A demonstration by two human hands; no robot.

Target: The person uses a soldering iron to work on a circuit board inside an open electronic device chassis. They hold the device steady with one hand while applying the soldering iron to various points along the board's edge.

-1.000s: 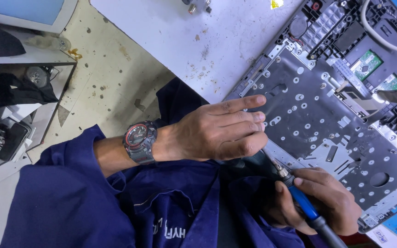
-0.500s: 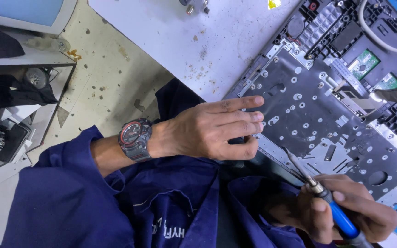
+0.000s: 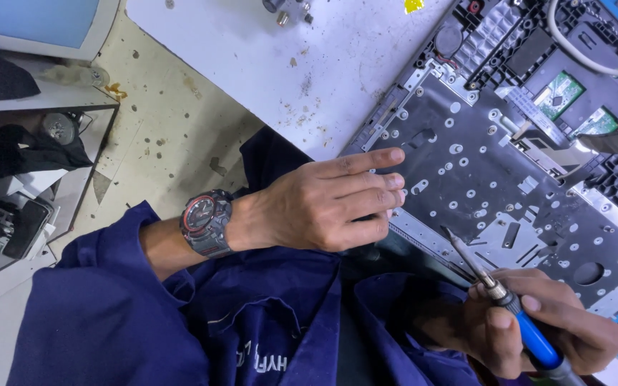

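Laptop base (image 3: 509,179) is braced by flat, unclenched left hand (image 3: 323,204); screwdriver (image 3: 516,314) is gripped in right hand (image 3: 538,332), tip off plate; internals lie exposed, disassembly seems approx. midway.

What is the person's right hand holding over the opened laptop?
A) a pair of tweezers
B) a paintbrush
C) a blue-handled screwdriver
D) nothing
C: the right hand grips a blue-handled screwdriver, its metal tip pointing at the grey metal plate of the laptop, while the left hand rests flat on the plate's edge.
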